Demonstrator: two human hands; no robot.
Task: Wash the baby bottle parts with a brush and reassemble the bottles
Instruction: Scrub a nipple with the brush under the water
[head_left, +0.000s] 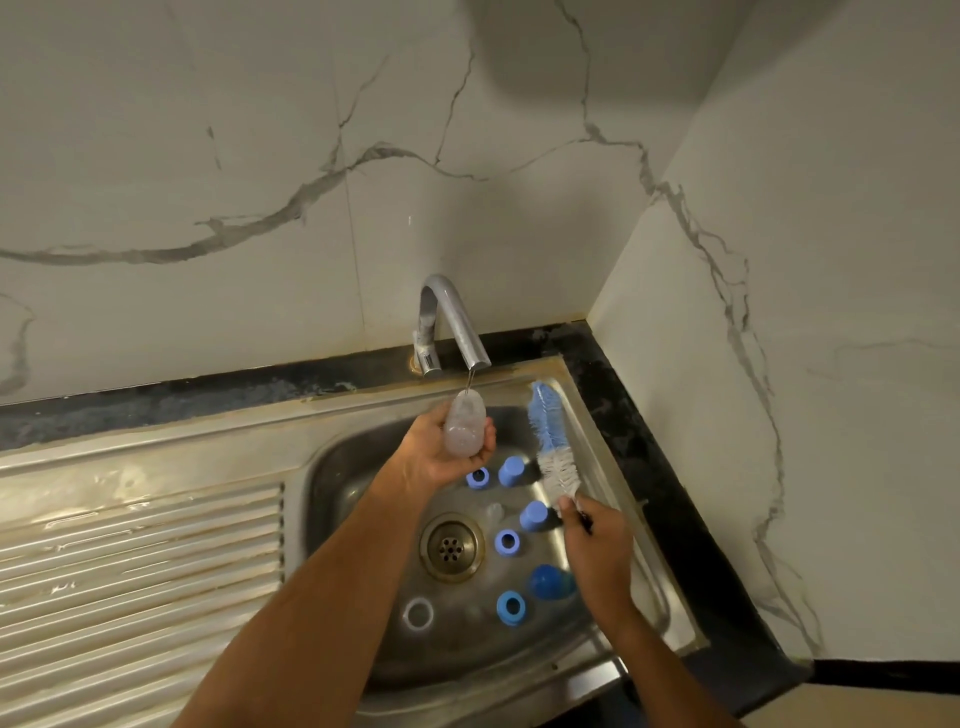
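My left hand (441, 457) grips a clear baby bottle body (464, 431) under the tap (457, 327), where a thin stream of water falls onto it. My right hand (597, 545) holds the handle of a blue and white bottle brush (550, 447), whose bristles point up and away, to the right of the bottle. In the sink (353, 467) below lie several blue parts: rings (506, 542) (511, 606) (478, 477), caps (534, 515) (510, 470), a dark blue dome (550, 582) and a clear ring (418, 614).
The drain (451, 546) sits in the middle of the steel basin. A ribbed steel draining board (140, 561) stretches to the left. Marble-patterned walls (779, 312) close the corner behind and to the right, with a dark counter strip (675, 493) along the sink.
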